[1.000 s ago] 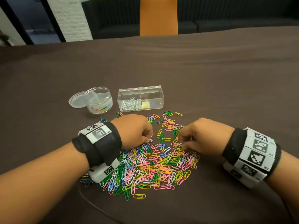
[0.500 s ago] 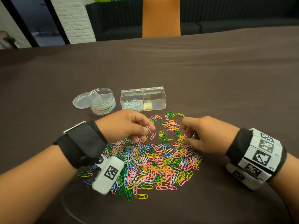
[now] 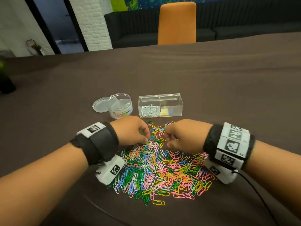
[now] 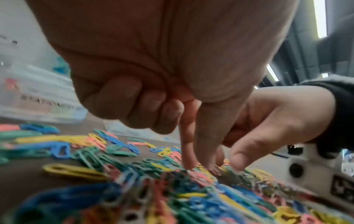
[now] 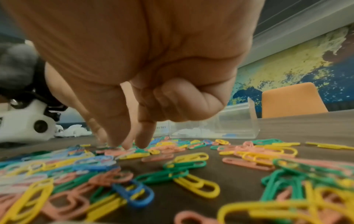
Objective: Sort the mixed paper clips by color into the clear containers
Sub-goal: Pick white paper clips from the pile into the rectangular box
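Clip pile (image 3: 161,168) under both hands (image 3: 153,136)

Beyond the dark brown surface (image 3: 211,75) stand an orange chair (image 3: 177,23), a dark sofa (image 3: 244,28), a white brick pillar (image 3: 94,23) and what looks like a painted mural (image 5: 287,65).

right hand (image 5: 130,141) fingertips on paper clips (image 5: 191,178)

Near paper clips (image 4: 118,201) blurred; any clip under left hand (image 4: 191,151) fingertips indistinct.
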`<state>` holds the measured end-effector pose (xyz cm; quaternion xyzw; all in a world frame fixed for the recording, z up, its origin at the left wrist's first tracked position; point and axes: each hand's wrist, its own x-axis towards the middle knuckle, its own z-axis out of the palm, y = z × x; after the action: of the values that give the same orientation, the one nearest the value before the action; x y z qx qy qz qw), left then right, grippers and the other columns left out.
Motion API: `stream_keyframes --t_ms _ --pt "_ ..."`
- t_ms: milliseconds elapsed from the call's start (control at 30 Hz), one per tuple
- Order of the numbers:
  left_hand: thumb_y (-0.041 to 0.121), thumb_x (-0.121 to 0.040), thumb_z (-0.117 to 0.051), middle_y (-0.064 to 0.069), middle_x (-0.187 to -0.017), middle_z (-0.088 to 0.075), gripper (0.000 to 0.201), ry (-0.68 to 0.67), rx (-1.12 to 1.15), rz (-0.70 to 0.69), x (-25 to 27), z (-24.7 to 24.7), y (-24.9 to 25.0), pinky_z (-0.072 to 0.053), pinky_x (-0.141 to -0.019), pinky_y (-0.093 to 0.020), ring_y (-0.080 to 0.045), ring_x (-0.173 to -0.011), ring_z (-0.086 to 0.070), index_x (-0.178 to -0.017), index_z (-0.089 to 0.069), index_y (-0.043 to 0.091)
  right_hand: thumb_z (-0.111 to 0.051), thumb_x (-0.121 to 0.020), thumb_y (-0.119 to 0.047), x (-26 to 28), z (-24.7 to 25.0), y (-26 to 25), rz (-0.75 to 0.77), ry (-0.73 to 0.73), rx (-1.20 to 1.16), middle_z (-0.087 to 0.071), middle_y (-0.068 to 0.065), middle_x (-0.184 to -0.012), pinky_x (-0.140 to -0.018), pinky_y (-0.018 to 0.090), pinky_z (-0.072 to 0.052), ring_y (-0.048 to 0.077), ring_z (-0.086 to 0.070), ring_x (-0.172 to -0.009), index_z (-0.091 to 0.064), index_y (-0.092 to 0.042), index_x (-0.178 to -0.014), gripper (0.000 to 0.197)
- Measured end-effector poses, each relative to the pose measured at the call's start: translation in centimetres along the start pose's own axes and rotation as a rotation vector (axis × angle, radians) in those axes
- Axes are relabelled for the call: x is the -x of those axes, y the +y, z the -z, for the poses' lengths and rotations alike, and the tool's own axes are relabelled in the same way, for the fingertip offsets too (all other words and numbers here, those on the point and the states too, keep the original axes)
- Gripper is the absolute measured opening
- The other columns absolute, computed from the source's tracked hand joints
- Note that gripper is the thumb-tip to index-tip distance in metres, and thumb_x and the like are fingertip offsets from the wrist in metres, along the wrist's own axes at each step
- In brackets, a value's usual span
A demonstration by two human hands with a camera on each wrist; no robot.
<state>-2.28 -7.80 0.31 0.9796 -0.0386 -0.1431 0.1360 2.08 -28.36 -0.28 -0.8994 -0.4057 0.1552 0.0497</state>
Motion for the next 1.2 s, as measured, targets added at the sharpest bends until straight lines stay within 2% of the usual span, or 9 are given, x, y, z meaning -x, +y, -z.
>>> stream_keyframes --t_ms 133,233,400,567,700,833,967,1100,1200 --pt "0.043 -0.082 -0.074 0.016 -0.068 -0.057 0.017 -0.036 -0.093 -0.062 -1.0 -1.1 1.0 -0.038 -0.06 -0.022 0.001 -0.064 -0.052 -0.093 -0.074 0.03 -0.064 -0.088 -0.048 -2.1 -0.4 -1.4 -0.041 -0.041 0.089 -0.067 0.0 -0.091 -0.067 0.028 -0.045 0.021 -0.06 -0.083 -0.067 -0.02 -0.094 0.028" --pt "0.039 -0.084 -0.068 0.006 -0.072 -0.063 0.02 0.03 -0.233 -0.026 -1.4 -1.3 0.8 -0.049 -0.067 -0.027 -0.015 -0.072 -0.06 -0.079 -0.066 0.02 -0.067 -0.085 -0.05 -2.5 -0.5 -1.8 -0.054 -0.071 0.106 -0.069 0.002 -0.088 -0.073 0.032 -0.053 0.023 -0.064 -0.084 -0.069 -0.017 -0.092 0.034" --pt "0.026 -0.087 -0.058 -0.002 -0.073 -0.064 0.02 -0.017 -0.399 0.025 -0.9 -0.3 0.2 -0.047 -0.063 -0.029 -0.026 -0.075 -0.061 -0.072 -0.063 0.015 -0.062 -0.088 -0.028 -2.4 -0.6 -1.4 -0.032 -0.059 0.078 -0.069 0.002 -0.087 -0.078 0.037 -0.057 0.025 -0.064 -0.085 -0.07 -0.017 -0.089 0.014" --pt "0.027 -0.091 -0.057 0.002 -0.091 -0.07 0.018 0.043 -0.287 -0.035 -0.5 -0.1 -0.1 -0.046 -0.07 -0.024 -0.019 -0.082 -0.063 -0.091 -0.072 0.018 -0.056 -0.089 -0.029 -2.2 -0.9 -1.4 -0.006 -0.029 0.114 -0.067 0.003 -0.09 -0.072 0.033 -0.053 0.026 -0.063 -0.086 -0.066 -0.019 -0.088 0.014" --pt "0.036 -0.086 -0.068 0.012 -0.083 -0.064 0.012 0.051 -0.254 -0.077 -0.7 -0.5 0.4 -0.037 -0.065 -0.022 -0.009 -0.076 -0.056 -0.094 -0.073 0.028 -0.061 -0.086 -0.03 -1.6 -1.0 -1.2 0.046 -0.053 0.053 -0.064 -0.01 -0.092 -0.073 0.027 -0.049 0.017 -0.058 -0.085 -0.065 -0.031 -0.098 0.013" --pt "0.036 -0.088 -0.067 0.017 -0.067 -0.052 0.01 0.04 -0.292 -0.118 -0.8 -1.1 0.6 -0.038 -0.065 -0.023 -0.009 -0.074 -0.054 -0.091 -0.072 0.027 -0.064 -0.089 -0.031 -1.6 -1.0 -0.8 0.05 -0.075 0.067 -0.059 -0.011 -0.082 -0.057 0.022 -0.037 0.013 -0.053 -0.076 -0.065 -0.027 -0.093 0.006" --pt "0.03 -0.09 -0.059 0.011 -0.076 -0.06 0.01 -0.018 -0.301 -0.148 -0.7 -1.4 0.4 -0.041 -0.065 -0.025 -0.014 -0.077 -0.058 -0.09 -0.066 0.024 -0.063 -0.092 -0.036 -1.7 -1.3 -0.3 0.012 -0.125 0.066 -0.061 -0.006 -0.082 -0.056 0.023 -0.037 0.012 -0.052 -0.071 -0.063 -0.023 -0.091 0.013" --pt "0.026 -0.087 -0.059 0.008 -0.072 -0.061 0.009 -0.093 -0.125 -0.12 -0.7 -0.8 -0.6 -0.04 -0.059 -0.022 -0.009 -0.066 -0.054 -0.085 -0.064 0.019 -0.057 -0.095 -0.039 -1.6 -1.1 -0.1 0.019 -0.133 0.034 -0.057 -0.005 -0.078 -0.057 0.026 -0.036 0.017 -0.052 -0.075 -0.056 -0.021 -0.086 0.02" --pt "0.029 -0.074 -0.06 0.009 -0.062 -0.053 0.011 -0.027 0.295 -0.023 -0.8 0.0 -1.9 -0.036 -0.053 -0.022 -0.009 -0.055 -0.044 -0.072 -0.058 0.019 -0.056 -0.097 -0.039 -1.3 -0.2 1.1 0.001 -0.04 -0.165 -0.058 -0.009 -0.073 -0.062 0.027 -0.043 0.015 -0.054 -0.069 -0.058 -0.019 -0.089 0.021"
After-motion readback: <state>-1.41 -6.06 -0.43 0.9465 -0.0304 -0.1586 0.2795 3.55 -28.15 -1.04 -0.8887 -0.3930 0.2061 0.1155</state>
